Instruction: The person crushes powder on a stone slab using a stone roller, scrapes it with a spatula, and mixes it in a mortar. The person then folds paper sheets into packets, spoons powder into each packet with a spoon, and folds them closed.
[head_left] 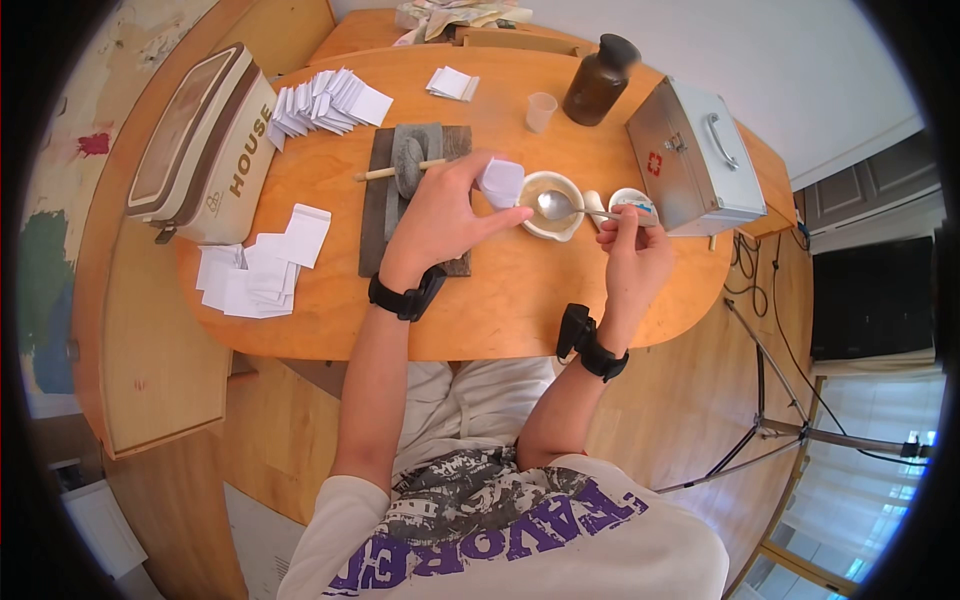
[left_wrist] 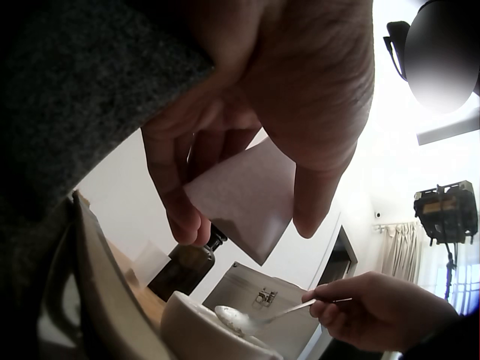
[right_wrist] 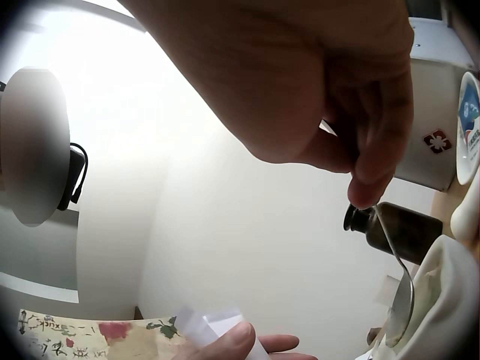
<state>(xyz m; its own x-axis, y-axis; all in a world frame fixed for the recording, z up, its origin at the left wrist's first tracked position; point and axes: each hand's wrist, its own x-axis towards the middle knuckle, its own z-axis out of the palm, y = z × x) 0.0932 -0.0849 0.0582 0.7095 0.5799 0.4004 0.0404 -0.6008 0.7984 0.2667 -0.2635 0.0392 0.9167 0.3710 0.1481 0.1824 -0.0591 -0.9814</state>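
The thin paper packet (head_left: 502, 183), probably light and easily crumpled, was pinched by its edges in the left hand (head_left: 438, 220); the stiff spoon (head_left: 556, 206) was pinched by its handle in the right hand (head_left: 638, 262), over the white bowl (head_left: 547, 236).

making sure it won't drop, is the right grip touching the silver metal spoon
Touching. The left wrist view shows the right grip pinching the silver metal spoon by its thin handle, the fingertips right on the metal.
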